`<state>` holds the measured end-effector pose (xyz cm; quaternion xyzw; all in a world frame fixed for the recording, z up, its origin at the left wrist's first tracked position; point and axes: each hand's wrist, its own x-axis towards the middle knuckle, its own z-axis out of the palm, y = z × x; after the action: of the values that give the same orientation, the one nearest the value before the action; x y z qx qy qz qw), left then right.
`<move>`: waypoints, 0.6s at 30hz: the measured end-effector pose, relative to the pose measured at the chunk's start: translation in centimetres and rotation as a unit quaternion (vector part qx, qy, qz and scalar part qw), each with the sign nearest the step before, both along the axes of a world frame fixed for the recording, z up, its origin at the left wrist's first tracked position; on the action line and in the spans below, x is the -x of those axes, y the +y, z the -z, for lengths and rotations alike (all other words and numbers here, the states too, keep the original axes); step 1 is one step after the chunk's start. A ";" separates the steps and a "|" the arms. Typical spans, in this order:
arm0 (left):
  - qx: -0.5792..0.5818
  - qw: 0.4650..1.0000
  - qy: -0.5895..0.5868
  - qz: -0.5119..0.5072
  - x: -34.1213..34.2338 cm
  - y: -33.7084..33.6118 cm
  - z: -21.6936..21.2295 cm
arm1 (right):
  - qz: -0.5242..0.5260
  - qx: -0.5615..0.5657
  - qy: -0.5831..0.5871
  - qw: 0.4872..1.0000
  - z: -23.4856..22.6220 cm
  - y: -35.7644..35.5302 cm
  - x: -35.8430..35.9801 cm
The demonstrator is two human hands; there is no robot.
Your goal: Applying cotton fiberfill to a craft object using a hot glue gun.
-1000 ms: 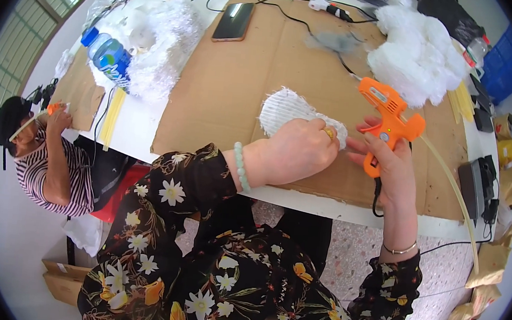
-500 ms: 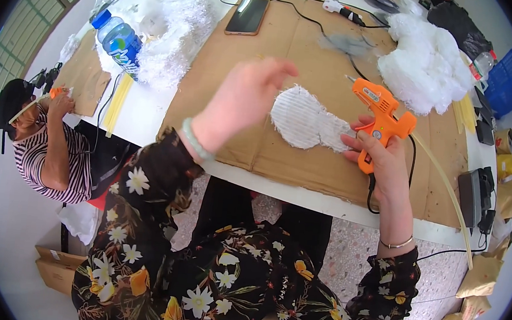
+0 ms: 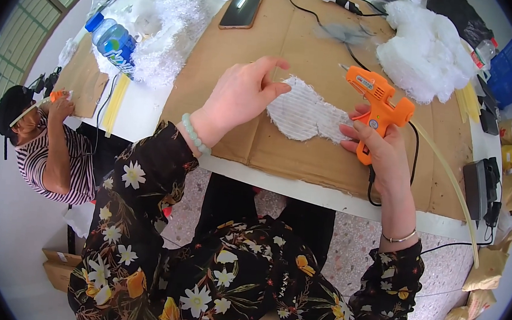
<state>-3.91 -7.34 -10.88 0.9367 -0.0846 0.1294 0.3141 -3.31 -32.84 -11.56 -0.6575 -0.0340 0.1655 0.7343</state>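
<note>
My right hand [image 3: 374,143] grips an orange hot glue gun [image 3: 378,101], its nozzle pointing up and left over the cardboard sheet [image 3: 266,45]. A white ridged, fuzzy-edged piece [image 3: 306,112] lies flat on the cardboard between my hands. My left hand [image 3: 239,97] hovers at its left edge with fingers spread and fingertips near or touching it, holding nothing. A pale bead bracelet is on my left wrist, a thin bangle on my right.
A phone [image 3: 240,9], a blue-capped water bottle [image 3: 112,36], white fluffy piles [image 3: 426,53] and cables lie on the table. A long glue stick [image 3: 448,189] trails from the gun. Another person [image 3: 44,141] sits at the left. Paper bags [image 3: 490,272] stand on the floor at right.
My left hand lifted off the white piece, swung up and left, and now comes back to its left edge. The glue gun stayed over the piece's right end.
</note>
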 end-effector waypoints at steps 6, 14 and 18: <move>-0.019 1.000 0.008 0.012 -1.1 -1.0 0.3 | -0.002 0.006 0.002 1.000 -0.1 0.0 0.1; 0.088 0.995 0.040 0.011 -2.0 -0.7 1.2 | -0.005 0.005 -0.002 1.000 0.2 -0.1 0.0; 0.155 0.986 0.060 0.014 -1.4 -1.2 0.1 | -0.009 0.005 0.001 1.000 0.5 -0.3 -0.1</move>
<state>-2.48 -8.49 -11.02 0.8815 -0.0580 0.0802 0.4617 -3.19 -33.15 -12.05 -0.6608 -0.0385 0.1732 0.7292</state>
